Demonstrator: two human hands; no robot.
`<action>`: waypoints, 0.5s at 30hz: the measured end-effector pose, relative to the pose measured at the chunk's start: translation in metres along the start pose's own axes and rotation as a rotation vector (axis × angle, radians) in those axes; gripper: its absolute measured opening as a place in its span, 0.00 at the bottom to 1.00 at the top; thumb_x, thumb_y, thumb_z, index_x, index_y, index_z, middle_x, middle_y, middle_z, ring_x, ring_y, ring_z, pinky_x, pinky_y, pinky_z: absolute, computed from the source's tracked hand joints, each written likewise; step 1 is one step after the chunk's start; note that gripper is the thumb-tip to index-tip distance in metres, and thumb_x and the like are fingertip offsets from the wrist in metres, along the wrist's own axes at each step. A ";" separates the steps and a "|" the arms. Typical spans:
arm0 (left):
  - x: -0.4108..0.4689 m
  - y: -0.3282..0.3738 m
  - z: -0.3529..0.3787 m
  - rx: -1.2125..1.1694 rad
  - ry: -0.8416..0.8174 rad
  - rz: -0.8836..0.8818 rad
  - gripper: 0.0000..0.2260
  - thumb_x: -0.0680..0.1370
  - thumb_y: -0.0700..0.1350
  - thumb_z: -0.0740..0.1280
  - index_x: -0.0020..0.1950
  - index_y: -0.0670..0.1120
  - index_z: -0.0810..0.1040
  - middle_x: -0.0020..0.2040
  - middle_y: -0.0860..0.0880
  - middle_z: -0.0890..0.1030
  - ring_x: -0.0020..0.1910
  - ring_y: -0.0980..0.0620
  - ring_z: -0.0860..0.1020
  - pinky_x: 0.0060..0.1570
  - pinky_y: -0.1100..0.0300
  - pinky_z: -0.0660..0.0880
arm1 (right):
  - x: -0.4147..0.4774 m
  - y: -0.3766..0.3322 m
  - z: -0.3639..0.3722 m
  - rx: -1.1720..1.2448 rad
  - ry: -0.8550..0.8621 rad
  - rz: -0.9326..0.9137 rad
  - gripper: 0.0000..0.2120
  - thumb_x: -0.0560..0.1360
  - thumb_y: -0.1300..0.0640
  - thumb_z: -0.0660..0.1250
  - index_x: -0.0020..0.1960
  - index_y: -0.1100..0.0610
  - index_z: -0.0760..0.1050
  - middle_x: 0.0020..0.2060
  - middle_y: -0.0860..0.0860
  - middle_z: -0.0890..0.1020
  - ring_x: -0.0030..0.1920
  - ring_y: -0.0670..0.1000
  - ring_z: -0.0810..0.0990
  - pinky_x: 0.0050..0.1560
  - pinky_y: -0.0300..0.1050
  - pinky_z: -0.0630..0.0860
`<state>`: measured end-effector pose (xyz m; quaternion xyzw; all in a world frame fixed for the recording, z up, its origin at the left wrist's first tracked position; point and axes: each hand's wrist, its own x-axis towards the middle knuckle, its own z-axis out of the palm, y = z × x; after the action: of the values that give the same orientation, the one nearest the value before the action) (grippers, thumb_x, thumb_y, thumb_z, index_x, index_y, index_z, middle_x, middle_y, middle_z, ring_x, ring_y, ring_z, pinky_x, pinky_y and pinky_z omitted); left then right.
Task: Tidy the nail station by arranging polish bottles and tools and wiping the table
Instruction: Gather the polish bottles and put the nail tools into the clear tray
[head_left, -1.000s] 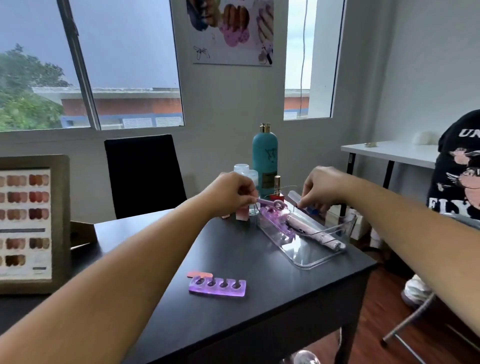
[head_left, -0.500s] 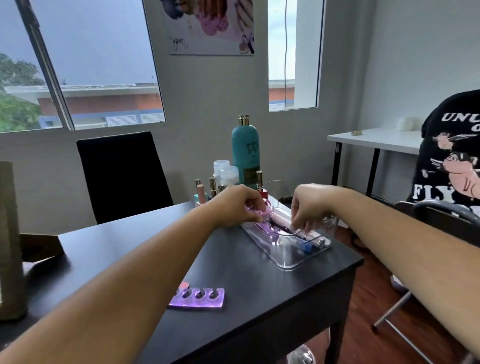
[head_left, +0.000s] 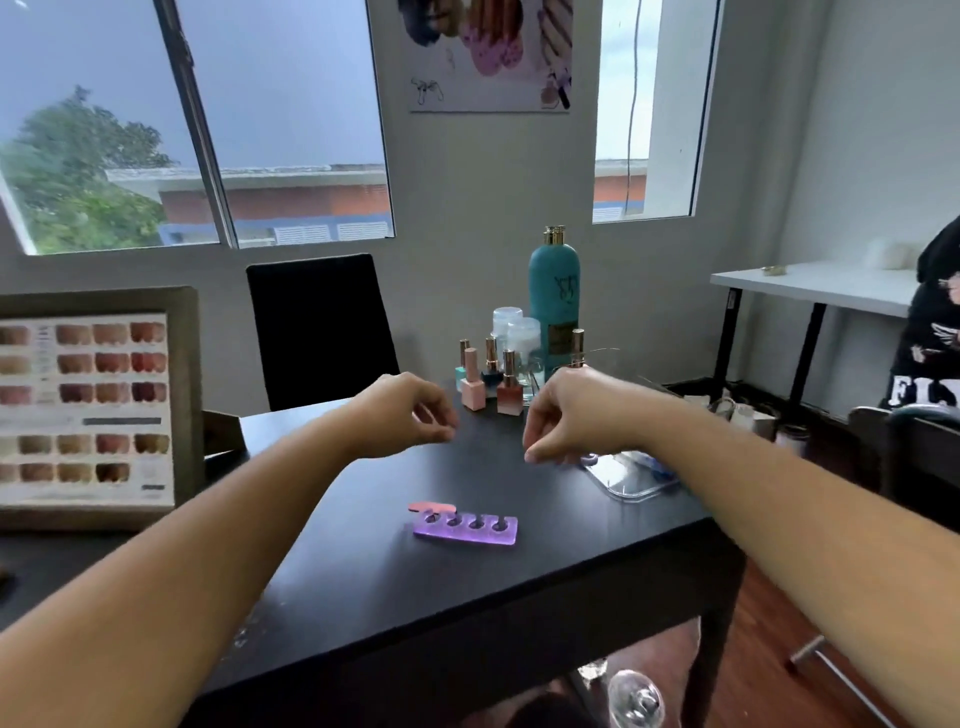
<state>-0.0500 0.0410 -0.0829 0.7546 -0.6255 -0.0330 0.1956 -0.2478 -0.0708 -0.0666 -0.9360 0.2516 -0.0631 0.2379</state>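
Both hands hover over the black table (head_left: 363, 587) with fingers loosely curled and nothing in them. My left hand (head_left: 410, 415) is left of the polish bottles (head_left: 491, 382), which stand in a cluster at the table's far edge. My right hand (head_left: 566, 421) is just right of them. My right forearm hides most of the clear plastic tray (head_left: 634, 486) at the table's right edge, and its contents are barely visible. A purple toe separator (head_left: 465, 530) lies mid-table, with a pink one (head_left: 431, 506) touching its far left corner.
A tall teal bottle (head_left: 553, 291) and two clear jars (head_left: 519, 332) stand behind the polishes. A framed nail colour chart (head_left: 88, 410) stands at the left. A black chair (head_left: 317, 327) is behind the table. At the right are a white table (head_left: 810, 288) and a seated person (head_left: 930, 338).
Both hands have left the tray and the tools in it and pulled back toward the table's middle, now holding nothing. The view has swung left, bringing the colour chart back in.
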 end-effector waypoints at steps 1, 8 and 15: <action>-0.009 -0.005 0.001 0.007 -0.040 -0.019 0.05 0.72 0.47 0.72 0.47 0.48 0.83 0.45 0.52 0.84 0.45 0.56 0.80 0.45 0.66 0.74 | -0.001 -0.004 0.011 -0.022 -0.030 -0.005 0.04 0.69 0.55 0.75 0.39 0.55 0.82 0.28 0.47 0.82 0.25 0.41 0.78 0.26 0.31 0.73; -0.056 -0.028 0.017 0.063 -0.179 -0.077 0.11 0.72 0.47 0.71 0.54 0.51 0.82 0.50 0.53 0.83 0.48 0.56 0.79 0.55 0.59 0.74 | -0.003 -0.018 0.063 -0.125 -0.090 -0.018 0.12 0.65 0.49 0.77 0.42 0.56 0.83 0.36 0.47 0.82 0.39 0.47 0.81 0.42 0.42 0.78; -0.058 -0.024 0.030 0.111 -0.104 -0.034 0.05 0.73 0.50 0.70 0.46 0.51 0.82 0.48 0.53 0.82 0.46 0.56 0.77 0.54 0.58 0.73 | -0.007 -0.018 0.061 -0.065 -0.112 0.003 0.10 0.64 0.53 0.78 0.41 0.55 0.81 0.34 0.44 0.81 0.38 0.44 0.80 0.47 0.45 0.80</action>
<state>-0.0485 0.0922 -0.1296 0.7722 -0.6226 -0.0407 0.1203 -0.2318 -0.0284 -0.1116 -0.9449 0.2412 -0.0021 0.2212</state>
